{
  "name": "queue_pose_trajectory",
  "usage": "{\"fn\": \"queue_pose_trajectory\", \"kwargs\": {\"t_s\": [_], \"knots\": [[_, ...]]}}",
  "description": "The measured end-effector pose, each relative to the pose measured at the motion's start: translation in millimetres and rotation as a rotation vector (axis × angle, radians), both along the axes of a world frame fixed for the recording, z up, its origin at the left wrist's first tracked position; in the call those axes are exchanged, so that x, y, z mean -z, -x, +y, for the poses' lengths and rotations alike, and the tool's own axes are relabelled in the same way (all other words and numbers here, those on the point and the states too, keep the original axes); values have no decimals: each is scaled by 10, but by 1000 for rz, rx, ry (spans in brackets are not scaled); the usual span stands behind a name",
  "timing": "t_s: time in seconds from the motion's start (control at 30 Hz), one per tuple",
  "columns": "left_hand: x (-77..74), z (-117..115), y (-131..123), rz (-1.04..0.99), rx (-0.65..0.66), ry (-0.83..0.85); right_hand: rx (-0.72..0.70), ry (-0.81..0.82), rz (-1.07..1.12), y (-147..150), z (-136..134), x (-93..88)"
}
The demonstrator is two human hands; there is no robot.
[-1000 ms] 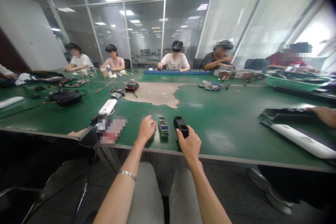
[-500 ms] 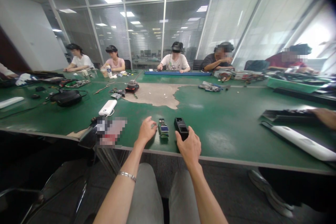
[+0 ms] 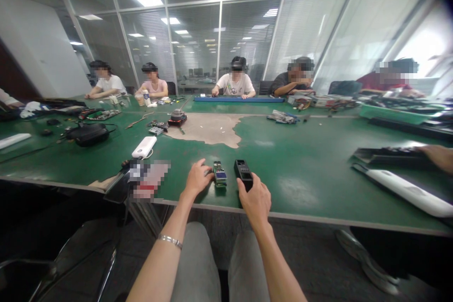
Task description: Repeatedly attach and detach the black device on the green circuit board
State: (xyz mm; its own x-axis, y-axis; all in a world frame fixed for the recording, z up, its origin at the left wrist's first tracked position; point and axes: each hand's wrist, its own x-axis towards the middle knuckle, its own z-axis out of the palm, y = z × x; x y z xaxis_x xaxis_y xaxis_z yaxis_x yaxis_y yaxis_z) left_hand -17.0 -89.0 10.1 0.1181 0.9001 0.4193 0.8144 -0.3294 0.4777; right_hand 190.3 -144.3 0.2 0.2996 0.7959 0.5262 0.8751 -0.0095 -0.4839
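On the green table in front of me lies a circuit board [image 3: 220, 175] with a small dark blue screen and green boards. My left hand [image 3: 197, 178] is just left of it, fingers apart and slightly bent; the fingertips come close to its left edge, and I cannot tell whether they touch. To the right of the board is a black plastic housing [image 3: 242, 170] with rectangular cut-outs. My right hand [image 3: 255, 196] wraps around its near end, thumb on the left side and fingers on the right.
A white power bank [image 3: 144, 147] lies left of my hands, beyond a blurred-out flat item. A bare brown patch [image 3: 212, 130] and a black-and-red device [image 3: 177, 118] lie farther back. At right are a long white device [image 3: 406, 191] and another person's hand [image 3: 439, 156]. Several people sit opposite.
My left hand has shifted slightly right, closer to the circuit board. My right hand stays on the black housing, and the view has moved a little.
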Motion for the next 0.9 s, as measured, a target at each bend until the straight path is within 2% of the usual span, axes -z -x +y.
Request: {"fn": "queue_pose_trajectory", "kwargs": {"t_s": [0.27, 0.5, 0.73, 0.9], "knots": [[12, -9, 0, 6, 16, -16, -3, -19, -27, 11, 5, -2], [53, -5, 6, -69, -30, -32, 7, 10, 30, 25, 11, -41], [92, 32, 37, -144, -33, -49, -68, -79, 191, 204, 7, -312], [100, 28, 38, -156, -34, -42, -130, 5, 184, 502, -41, -488]]}}
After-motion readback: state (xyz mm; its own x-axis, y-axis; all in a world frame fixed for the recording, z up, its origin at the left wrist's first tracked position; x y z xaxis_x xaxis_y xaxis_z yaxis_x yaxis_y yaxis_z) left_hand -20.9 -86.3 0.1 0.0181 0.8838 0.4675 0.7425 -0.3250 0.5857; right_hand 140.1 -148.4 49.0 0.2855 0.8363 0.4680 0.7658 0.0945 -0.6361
